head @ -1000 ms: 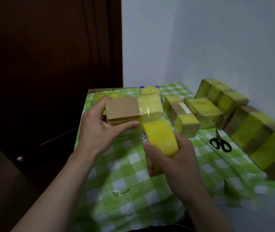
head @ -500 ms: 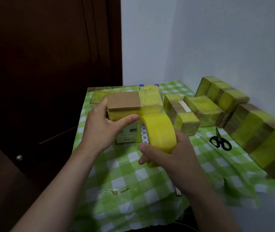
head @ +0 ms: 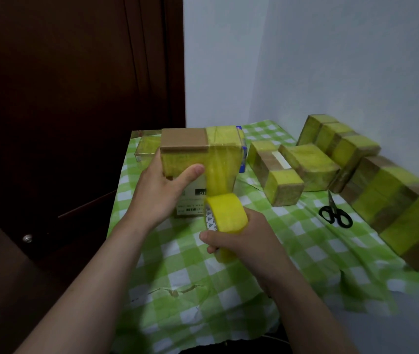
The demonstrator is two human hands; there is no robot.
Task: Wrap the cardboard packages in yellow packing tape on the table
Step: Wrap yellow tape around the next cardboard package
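My left hand (head: 161, 192) grips a cardboard package (head: 185, 143) above the table, thumb pressed on its front face. The package's right part is covered in yellow tape; its left top is bare brown cardboard. A strip of yellow tape (head: 220, 175) runs taut from the package's right end down to the tape roll (head: 226, 217). My right hand (head: 244, 240) holds that roll from below, fingers curled round it.
Several tape-wrapped packages (head: 308, 163) lie along the right and back of the green checked tablecloth (head: 190, 272). Black scissors (head: 334, 213) lie to the right. A labelled box (head: 190, 203) sits under the held package. A dark wooden door (head: 75, 98) stands left.
The roll has been pulled down and toward me, drawing out a longer strip of tape. The package has risen and tilted so its front face shows.
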